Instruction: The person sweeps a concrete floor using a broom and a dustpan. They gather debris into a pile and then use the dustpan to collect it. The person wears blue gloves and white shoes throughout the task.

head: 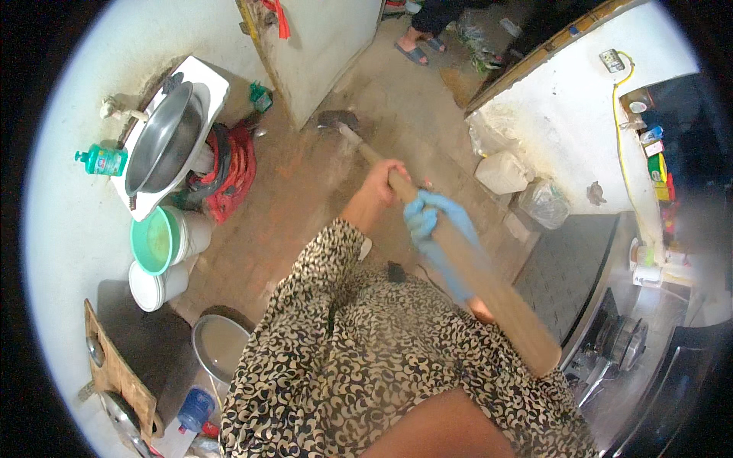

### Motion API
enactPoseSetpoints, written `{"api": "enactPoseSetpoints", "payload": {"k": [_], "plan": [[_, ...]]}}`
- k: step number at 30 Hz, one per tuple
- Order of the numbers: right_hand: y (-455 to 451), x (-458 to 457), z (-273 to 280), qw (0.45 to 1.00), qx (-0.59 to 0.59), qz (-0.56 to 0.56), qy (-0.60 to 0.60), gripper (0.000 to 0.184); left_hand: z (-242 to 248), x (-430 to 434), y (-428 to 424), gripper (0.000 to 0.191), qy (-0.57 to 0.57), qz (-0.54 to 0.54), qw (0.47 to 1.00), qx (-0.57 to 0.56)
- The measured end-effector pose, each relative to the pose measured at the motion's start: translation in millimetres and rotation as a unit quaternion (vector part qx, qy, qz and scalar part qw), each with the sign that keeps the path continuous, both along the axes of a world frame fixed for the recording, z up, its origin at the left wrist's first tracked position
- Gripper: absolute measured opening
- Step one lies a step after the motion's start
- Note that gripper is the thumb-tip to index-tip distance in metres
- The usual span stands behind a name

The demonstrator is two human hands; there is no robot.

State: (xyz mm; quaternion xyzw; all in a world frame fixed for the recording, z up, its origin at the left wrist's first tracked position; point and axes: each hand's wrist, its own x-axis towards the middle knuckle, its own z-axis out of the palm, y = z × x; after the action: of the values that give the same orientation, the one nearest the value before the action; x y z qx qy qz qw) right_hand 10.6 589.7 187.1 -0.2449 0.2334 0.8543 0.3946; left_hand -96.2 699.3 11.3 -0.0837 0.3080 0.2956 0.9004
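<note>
A long wooden handle (pixel 492 280) slants across the view from the lower right to the floor ahead. At its far end a dark tool head (pixel 338 119) is down at the concrete floor near the door; whether it is a hoe or a shovel I cannot tell. My left hand (pixel 385 177), bare, grips the handle on its farther part. Closer to me, my right hand (pixel 426 220), in a light blue rubber glove, is wrapped around the same handle. The handle's rounded butt end reaches past my right forearm.
A white sink with a steel basin (pixel 166 140) juts from the left wall above red plastic bags (pixel 236 174). Buckets, a green basin (pixel 154 240) and a steel pot (pixel 220 346) stand left. A door (pixel 320 51) and a person's sandalled feet (pixel 415 51) are ahead. A jerrycan (pixel 504 172) stands right, beyond the stove counter (pixel 607 366).
</note>
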Motion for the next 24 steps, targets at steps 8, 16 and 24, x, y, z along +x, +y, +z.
{"api": "enactPoseSetpoints", "payload": {"k": [8, 16, 24], "plan": [[17.3, -6.0, 9.1, 0.999, -0.012, -0.022, 0.036, 0.021, 3.8, -3.8, 19.1, 0.009, -0.005, 0.03, 0.999, -0.009], [33.4, -26.1, 7.0, 0.999, -0.012, -0.006, -0.042, 0.021, 14.4, -23.7, 24.9, 0.011, 0.041, 0.036, 0.988, 0.145], [38.2, -23.9, 0.9, 0.999, -0.013, 0.012, -0.048, 0.022, -16.8, -19.8, 39.9, 0.013, 0.012, -0.013, 0.999, 0.04]]}}
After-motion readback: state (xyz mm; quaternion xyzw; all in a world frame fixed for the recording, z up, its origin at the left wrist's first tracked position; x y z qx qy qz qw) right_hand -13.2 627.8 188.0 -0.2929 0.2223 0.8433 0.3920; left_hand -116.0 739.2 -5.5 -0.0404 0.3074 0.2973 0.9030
